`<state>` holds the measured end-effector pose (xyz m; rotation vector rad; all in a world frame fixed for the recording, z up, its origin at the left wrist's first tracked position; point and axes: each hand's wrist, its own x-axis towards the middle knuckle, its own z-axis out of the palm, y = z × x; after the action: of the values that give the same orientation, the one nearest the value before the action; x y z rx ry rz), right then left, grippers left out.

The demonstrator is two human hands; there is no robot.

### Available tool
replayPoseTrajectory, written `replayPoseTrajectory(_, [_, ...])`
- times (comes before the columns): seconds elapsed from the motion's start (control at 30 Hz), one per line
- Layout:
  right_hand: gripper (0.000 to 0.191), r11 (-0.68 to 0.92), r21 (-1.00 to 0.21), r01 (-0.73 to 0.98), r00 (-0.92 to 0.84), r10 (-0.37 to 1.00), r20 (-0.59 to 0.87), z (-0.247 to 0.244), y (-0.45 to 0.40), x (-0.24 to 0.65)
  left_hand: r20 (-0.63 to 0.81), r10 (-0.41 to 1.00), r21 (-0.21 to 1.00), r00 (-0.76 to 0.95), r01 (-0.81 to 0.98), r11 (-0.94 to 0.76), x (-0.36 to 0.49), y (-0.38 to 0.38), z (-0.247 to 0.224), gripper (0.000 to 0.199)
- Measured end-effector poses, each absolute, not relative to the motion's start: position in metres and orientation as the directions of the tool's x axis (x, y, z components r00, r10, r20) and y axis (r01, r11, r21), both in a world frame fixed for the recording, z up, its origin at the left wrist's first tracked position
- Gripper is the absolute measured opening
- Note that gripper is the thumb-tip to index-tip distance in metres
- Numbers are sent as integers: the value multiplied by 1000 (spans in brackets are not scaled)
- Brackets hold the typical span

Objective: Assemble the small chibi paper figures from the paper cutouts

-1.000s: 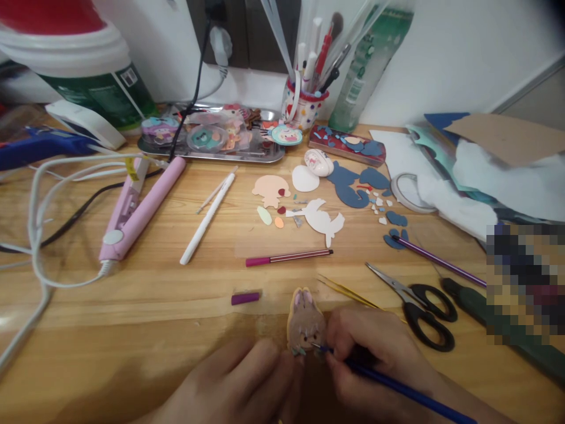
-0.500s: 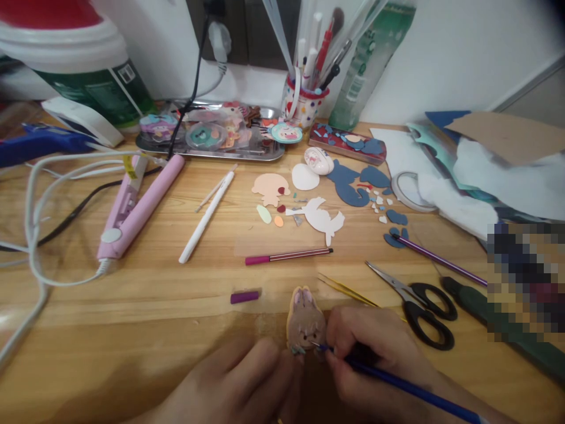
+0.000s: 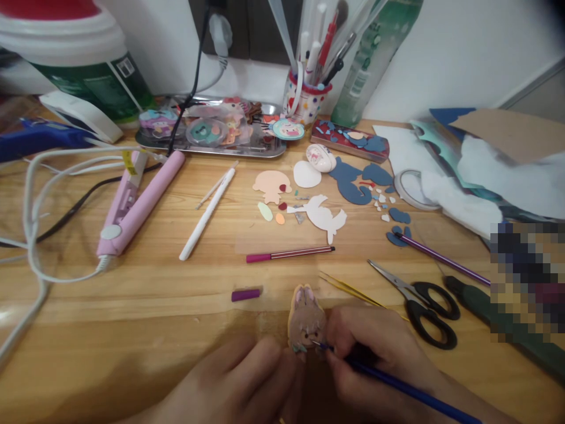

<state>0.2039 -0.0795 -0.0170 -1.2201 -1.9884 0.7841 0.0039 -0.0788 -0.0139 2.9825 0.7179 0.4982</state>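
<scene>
Right hand (image 3: 371, 347) closed on blue brush (image 3: 397, 383), tip at rabbit's (image 3: 306, 324) face; left hand (image 3: 247, 377) curled against rabbit's lower edge, grip hidden. Tweezers (image 3: 357, 291) and scissors (image 3: 417, 303) lie just beyond right hand; cap (image 3: 246, 295) near rabbit.

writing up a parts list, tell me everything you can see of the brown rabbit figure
The rabbit figure is brown with a yellowish border, two long ears lined in pinkish lilac, and two small dark eyes. A grey-green piece sits at its lower left. It looks flat and layered; the exact material is unclear. It is by the table's near edge, ears pointing away from the person. The left hand's fingers are at its lower end, partly hiding it; the blue tool in the right hand has its tip at the face.
</scene>
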Motion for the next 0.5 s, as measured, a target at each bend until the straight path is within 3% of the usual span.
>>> replayPoseTrajectory(0.5, [23,375,-779,502,-350,912,214,-17,-79,204,322,442,91,837,437,-895,5,-80,-14,25])
